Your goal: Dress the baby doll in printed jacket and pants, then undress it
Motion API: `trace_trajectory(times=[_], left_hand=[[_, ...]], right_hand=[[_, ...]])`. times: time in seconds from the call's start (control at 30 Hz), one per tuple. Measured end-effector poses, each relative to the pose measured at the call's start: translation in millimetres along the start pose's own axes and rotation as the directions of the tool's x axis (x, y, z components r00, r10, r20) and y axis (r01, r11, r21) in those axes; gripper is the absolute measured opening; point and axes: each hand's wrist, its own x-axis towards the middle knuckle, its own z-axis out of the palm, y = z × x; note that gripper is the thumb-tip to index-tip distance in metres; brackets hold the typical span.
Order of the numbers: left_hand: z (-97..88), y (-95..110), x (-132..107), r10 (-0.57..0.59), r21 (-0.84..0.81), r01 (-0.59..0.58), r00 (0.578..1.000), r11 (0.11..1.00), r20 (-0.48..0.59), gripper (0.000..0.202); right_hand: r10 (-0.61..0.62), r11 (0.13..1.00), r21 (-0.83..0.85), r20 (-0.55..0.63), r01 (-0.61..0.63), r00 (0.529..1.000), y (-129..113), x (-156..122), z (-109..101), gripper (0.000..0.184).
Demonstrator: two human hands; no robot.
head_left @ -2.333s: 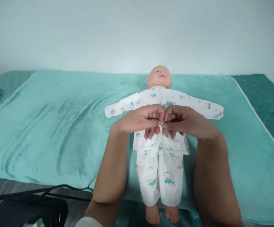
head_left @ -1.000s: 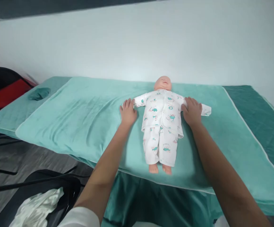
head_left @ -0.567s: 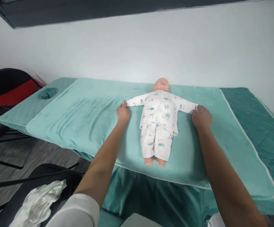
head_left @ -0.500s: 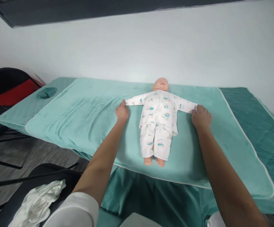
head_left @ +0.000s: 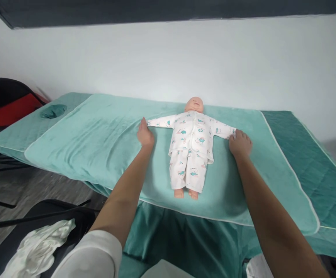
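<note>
A baby doll (head_left: 195, 105) lies on its back on the green bed cover, arms spread wide and feet toward me. It wears a white printed jacket (head_left: 190, 133) and matching trousers (head_left: 189, 172). My left hand (head_left: 145, 133) is at the cuff of the sleeve on the left, fingers stretched out and seen edge-on, beside the cloth. At the other side, my right hand (head_left: 240, 143) has its fingers curled over the end of the opposite sleeve (head_left: 224, 129). The doll's hands do not show.
The padded bed (head_left: 315, 154) with a face hole (head_left: 53, 111) stands against a white wall (head_left: 168, 61). A crumpled white cloth (head_left: 37, 249) lies on a black chair (head_left: 46, 212) at lower left. Another black and red chair (head_left: 11, 106) is at the far left.
My left fingers have straightened from a pinch at the sleeve end. My right hand stays on the other cuff. The whole view has shifted slightly.
</note>
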Motion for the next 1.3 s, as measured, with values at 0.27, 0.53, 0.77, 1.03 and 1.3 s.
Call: trace_trajectory(times=[0.27,0.53,0.77,1.03,1.3], left_hand=[[-2.8,-0.5,-2.0,-0.005,0.061,-0.001,0.995,0.998,0.097,0.067],[-0.7,9.4,-10.0,0.441,0.075,-0.470,0.863,0.879,0.248,0.069],[4.9,7.3,-5.9,0.427,0.042,-0.459,0.853,0.888,0.301,0.070],[3.9,8.4,-5.3,0.326,0.056,-0.356,0.900,0.933,0.291,0.072],[4.7,7.0,-6.0,0.293,0.079,-0.323,0.919,0.943,0.263,0.068]], right_hand=[[-0.034,0.998,-0.052,-0.035,0.032,0.999,-2.6,-2.6,1.2,0.058],[-0.050,0.995,-0.086,-0.040,0.046,0.998,-2.7,-3.2,3.7,0.059],[-0.042,0.994,-0.106,-0.026,0.039,0.999,-2.3,-3.9,3.7,0.059],[-0.037,0.995,-0.095,-0.031,0.034,0.999,-5.0,-4.1,2.3,0.055],[-0.037,0.993,-0.115,-0.045,0.031,0.998,-4.8,-3.3,4.2,0.054]])
